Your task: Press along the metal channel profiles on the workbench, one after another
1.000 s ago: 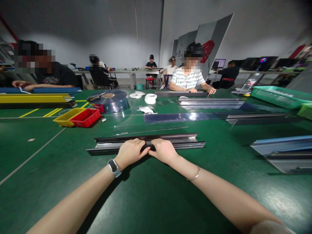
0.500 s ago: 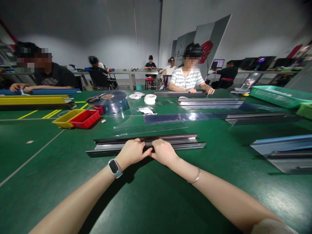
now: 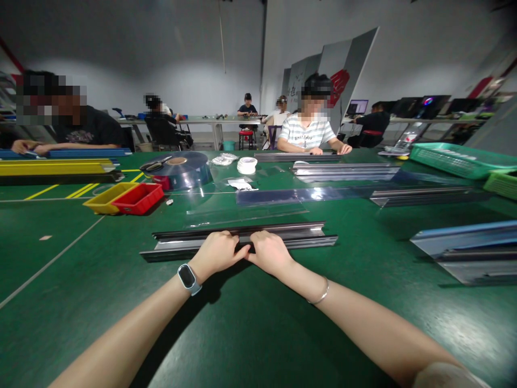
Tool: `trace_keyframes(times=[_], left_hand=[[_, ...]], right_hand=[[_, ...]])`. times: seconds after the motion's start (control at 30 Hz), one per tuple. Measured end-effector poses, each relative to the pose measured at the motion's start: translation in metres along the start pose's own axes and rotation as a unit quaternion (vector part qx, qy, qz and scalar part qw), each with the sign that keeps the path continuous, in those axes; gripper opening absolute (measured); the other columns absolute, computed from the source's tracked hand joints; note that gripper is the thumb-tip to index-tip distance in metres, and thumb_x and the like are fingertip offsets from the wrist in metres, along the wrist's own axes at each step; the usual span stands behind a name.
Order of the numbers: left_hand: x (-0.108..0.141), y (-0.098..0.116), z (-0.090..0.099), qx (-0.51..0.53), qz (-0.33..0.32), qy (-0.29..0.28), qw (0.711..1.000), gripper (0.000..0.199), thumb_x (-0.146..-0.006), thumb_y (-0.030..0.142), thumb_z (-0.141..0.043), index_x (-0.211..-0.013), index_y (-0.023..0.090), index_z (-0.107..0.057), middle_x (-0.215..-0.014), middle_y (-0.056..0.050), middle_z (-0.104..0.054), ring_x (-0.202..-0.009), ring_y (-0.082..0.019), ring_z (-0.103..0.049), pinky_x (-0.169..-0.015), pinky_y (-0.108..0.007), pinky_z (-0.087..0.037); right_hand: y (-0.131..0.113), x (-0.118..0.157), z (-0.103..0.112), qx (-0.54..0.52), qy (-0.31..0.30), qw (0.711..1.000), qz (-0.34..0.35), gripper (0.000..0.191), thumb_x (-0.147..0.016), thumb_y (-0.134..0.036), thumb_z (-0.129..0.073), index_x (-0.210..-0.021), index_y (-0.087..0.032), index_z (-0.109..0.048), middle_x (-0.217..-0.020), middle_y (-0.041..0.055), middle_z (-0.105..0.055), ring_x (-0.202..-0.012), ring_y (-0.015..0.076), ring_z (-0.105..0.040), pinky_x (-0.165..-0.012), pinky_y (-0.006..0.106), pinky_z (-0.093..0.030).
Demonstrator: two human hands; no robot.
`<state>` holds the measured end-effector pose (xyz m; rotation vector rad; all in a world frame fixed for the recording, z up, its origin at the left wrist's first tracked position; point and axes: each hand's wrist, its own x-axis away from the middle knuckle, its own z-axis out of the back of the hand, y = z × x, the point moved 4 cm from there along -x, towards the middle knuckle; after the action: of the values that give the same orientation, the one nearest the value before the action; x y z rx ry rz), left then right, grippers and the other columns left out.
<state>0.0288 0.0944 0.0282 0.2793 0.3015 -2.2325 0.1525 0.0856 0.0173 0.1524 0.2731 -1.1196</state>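
A long dark channel profile (image 3: 301,231) lies crosswise on the green table in front of me, its trough facing up. Near its middle, my left hand (image 3: 218,251) is closed over it, fingers curled into the trough and thumb along the near rail. My right hand (image 3: 269,250) grips the same profile just to the right, its thumb almost meeting the left one. Both sets of fingertips are partly hidden inside the channel. Just beyond the profile lies a clear plastic strip (image 3: 246,214).
A yellow bin (image 3: 107,199) and a red bin (image 3: 139,198) sit left, before a roll of clear film (image 3: 194,170) with scissors (image 3: 155,164) on it. Blue-grey profiles (image 3: 464,250) lie right, near a green basket (image 3: 452,159). A co-worker (image 3: 305,132) handles another profile opposite.
The view has shifted very slightly, moving the whole scene a little to the left. My hands keep the same hold on the profile.
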Motion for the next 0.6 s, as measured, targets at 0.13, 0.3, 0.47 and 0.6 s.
trace_keyframes(times=[0.13,0.3,0.47,0.6], left_hand=[[-0.0003,-0.0004,-0.0012,-0.002,-0.002,-0.003,1.0,0.049,-0.085,0.048,-0.029,-0.074,0.014,-0.063,-0.066,-0.009,-0.06,-0.068,-0.019,-0.057,-0.064,-0.029,-0.042],[-0.0005,-0.0001,-0.0008,-0.005,0.001,-0.006,1.0,0.051,-0.085,0.049,-0.028,-0.073,0.014,-0.063,-0.066,-0.009,-0.06,-0.068,-0.019,-0.058,-0.063,-0.029,-0.041],[0.0006,-0.0036,0.0025,-0.007,0.01,-0.007,1.0,0.054,-0.084,0.052,-0.027,-0.073,0.015,-0.065,-0.065,-0.009,-0.062,-0.066,-0.019,-0.058,-0.063,-0.029,-0.04],[0.0029,-0.0088,0.0046,0.007,0.016,-0.009,1.0,0.055,-0.084,0.053,-0.027,-0.071,0.015,-0.065,-0.064,-0.009,-0.063,-0.067,-0.019,-0.059,-0.064,-0.03,-0.04]], right_hand=[[0.0022,-0.0022,0.0006,0.0,-0.006,1.0,0.016,0.027,-0.076,-0.039,-0.051,-0.081,-0.013,-0.057,-0.08,0.0085,-0.06,-0.081,0.0198,-0.054,-0.072,0.029,-0.04],[0.0043,-0.0046,0.0045,0.002,-0.017,0.999,0.04,0.027,-0.076,-0.038,-0.051,-0.079,-0.013,-0.059,-0.08,0.0083,-0.06,-0.082,0.0196,-0.054,-0.073,0.028,-0.039],[0.0054,-0.0039,0.0056,0.001,-0.016,0.999,0.038,0.03,-0.077,-0.043,-0.049,-0.081,-0.014,-0.059,-0.081,0.0083,-0.061,-0.081,0.0193,-0.054,-0.071,0.028,-0.038],[0.0052,-0.0039,0.0048,-0.012,-0.005,0.999,0.049,0.034,-0.078,-0.047,-0.047,-0.083,-0.015,-0.058,-0.081,0.0075,-0.062,-0.081,0.0186,-0.054,-0.071,0.028,-0.038]])
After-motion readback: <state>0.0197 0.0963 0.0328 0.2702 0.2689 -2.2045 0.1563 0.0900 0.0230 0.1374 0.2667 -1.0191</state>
